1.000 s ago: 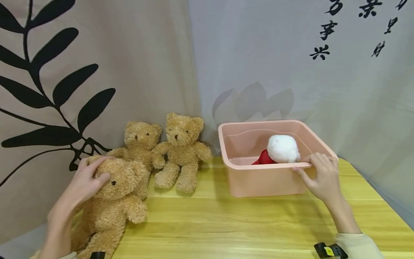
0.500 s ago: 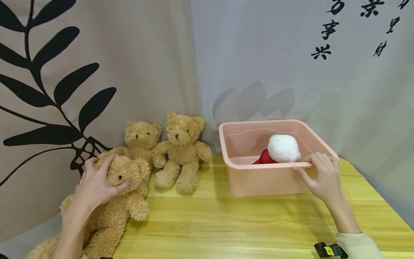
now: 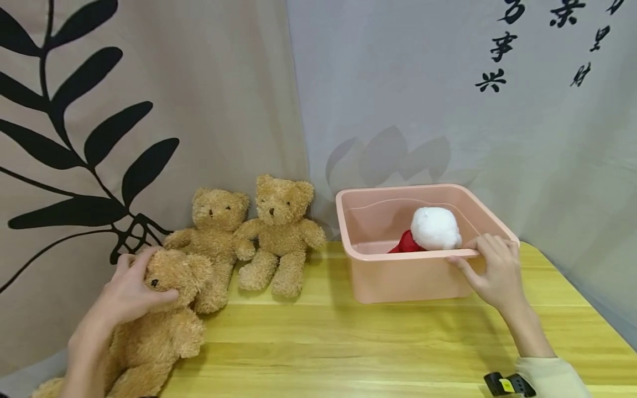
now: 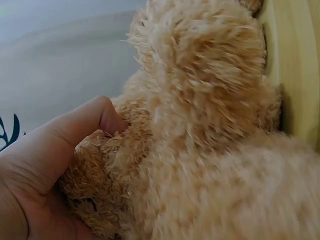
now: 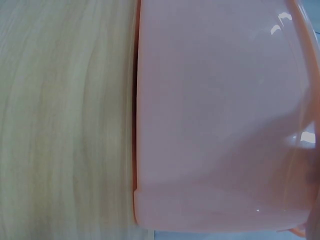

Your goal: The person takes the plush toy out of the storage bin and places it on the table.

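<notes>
My left hand (image 3: 126, 290) grips the head of a large tan teddy bear (image 3: 149, 337) at the table's left end, fingers over its top and thumb across its muzzle. In the left wrist view, the thumb (image 4: 82, 122) sinks into the shaggy fur, and the plush body fills most of the picture. My right hand (image 3: 495, 271) holds the front right corner of a pink plastic bin (image 3: 403, 276), thumb outside and fingers over the rim. Inside that bin lies a plush toy (image 3: 435, 228) with a white head and a red part; its lower part is hidden behind the front wall.
Two smaller tan teddy bears lean at the back: one (image 3: 214, 243) just behind the large bear, the other (image 3: 278, 237) to its right. Curtains (image 3: 224, 99) hang close behind the wooden table (image 3: 323, 348). The right wrist view shows the bin's outer wall (image 5: 215, 110) beside the tabletop.
The large bear's head first shifted slightly right with my left hand, then came back left and lower, uncovering more of the bear behind it. My right hand and the bin have stayed put.
</notes>
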{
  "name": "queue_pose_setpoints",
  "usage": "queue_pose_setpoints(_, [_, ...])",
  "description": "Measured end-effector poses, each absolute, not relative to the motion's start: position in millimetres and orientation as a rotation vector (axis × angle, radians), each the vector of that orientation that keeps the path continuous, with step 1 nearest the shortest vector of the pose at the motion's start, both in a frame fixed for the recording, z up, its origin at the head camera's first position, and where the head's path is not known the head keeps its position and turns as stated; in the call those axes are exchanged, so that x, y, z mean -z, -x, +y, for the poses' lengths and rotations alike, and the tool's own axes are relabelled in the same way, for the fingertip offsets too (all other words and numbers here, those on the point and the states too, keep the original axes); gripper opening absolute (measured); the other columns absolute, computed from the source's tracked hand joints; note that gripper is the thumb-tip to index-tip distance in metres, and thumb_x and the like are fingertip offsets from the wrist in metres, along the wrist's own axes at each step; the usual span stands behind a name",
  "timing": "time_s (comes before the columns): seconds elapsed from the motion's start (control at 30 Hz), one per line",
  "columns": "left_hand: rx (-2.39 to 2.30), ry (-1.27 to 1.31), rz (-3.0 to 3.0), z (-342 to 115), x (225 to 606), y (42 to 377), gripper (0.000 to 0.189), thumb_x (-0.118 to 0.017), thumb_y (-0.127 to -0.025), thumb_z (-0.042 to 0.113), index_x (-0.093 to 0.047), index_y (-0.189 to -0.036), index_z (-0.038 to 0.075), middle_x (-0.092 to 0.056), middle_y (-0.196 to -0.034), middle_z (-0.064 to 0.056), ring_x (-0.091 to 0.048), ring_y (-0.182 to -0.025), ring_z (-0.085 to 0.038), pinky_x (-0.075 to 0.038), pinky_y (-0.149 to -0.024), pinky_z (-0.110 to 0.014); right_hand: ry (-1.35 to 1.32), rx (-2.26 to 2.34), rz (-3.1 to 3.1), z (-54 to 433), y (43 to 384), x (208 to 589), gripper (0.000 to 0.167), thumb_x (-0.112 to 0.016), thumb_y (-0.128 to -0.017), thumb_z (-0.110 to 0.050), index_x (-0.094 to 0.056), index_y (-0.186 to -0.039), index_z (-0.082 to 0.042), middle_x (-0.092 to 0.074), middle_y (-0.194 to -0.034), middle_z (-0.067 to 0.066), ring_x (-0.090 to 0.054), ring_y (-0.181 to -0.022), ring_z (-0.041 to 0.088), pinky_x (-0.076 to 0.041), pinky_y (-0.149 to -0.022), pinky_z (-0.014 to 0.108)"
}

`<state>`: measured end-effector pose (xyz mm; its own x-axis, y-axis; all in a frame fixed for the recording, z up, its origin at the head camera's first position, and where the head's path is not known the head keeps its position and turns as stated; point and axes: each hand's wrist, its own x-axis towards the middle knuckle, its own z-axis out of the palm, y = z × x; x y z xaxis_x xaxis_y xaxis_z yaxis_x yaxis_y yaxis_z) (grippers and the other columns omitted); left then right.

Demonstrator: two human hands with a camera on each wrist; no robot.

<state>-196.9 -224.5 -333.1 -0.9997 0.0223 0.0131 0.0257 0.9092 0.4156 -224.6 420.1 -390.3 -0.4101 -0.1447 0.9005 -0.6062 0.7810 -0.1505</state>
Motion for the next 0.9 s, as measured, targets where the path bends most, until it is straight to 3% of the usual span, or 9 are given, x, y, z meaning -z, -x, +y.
queue_pose_setpoints(0.13, [0.628, 0.083, -3.108, -222, 331, 199, 0.118, -0.08, -0.081, 0.05, -0.008, -0.159, -0.001, -0.011, -0.139, -0.051, -0.048, -0.101, -0.068, -0.049, -0.066, -0.068, -0.559, -0.58, -1.963, 420, 224, 391, 0.067, -0.055, -0.09, -0.071, -0.061, -0.079, -0.005, -0.057, -0.074, 0.006, -0.047, -0.074, 0.025, -0.026, -0.08, 0.041])
queue_pose_setpoints(0.47, [0.579, 0.085, -3.106, -210, 328, 191, 0.118, -0.07, -0.086, 0.063, 0.0, -0.161, 0.005, -0.009, -0.146, -0.05, -0.032, -0.116, -0.075, -0.039, -0.076, -0.082, -0.562, -0.572, -1.959, 421, 224, 390, 0.067, -0.056, -0.09, -0.071, -0.06, -0.079, -0.005, -0.057, -0.074, 0.007, -0.046, -0.074, 0.025, -0.025, -0.079, 0.042])
queue_pose_setpoints(0.73, [0.605, 0.124, -2.966, -188, 316, 184, 0.1, -0.066, -0.092, 0.057, -0.011, -0.163, 0.014, -0.016, -0.149, -0.044, -0.033, -0.121, -0.069, -0.037, -0.078, -0.082, -0.557, -0.58, -1.958, 422, 224, 391, 0.068, -0.055, -0.09, -0.071, -0.061, -0.079, -0.005, -0.059, -0.075, 0.008, -0.048, -0.075, 0.026, -0.027, -0.082, 0.042])
queue_pose_setpoints(0.9, [0.612, 0.141, -2.878, -173, 312, 183, 0.086, -0.065, -0.096, 0.045, -0.02, -0.161, 0.01, -0.022, -0.149, -0.04, -0.036, -0.121, -0.065, -0.035, -0.084, -0.082, -0.556, -0.586, -1.96, 422, 225, 391, 0.068, -0.055, -0.09, -0.071, -0.06, -0.078, -0.005, -0.058, -0.075, 0.007, -0.047, -0.076, 0.026, -0.026, -0.081, 0.042])
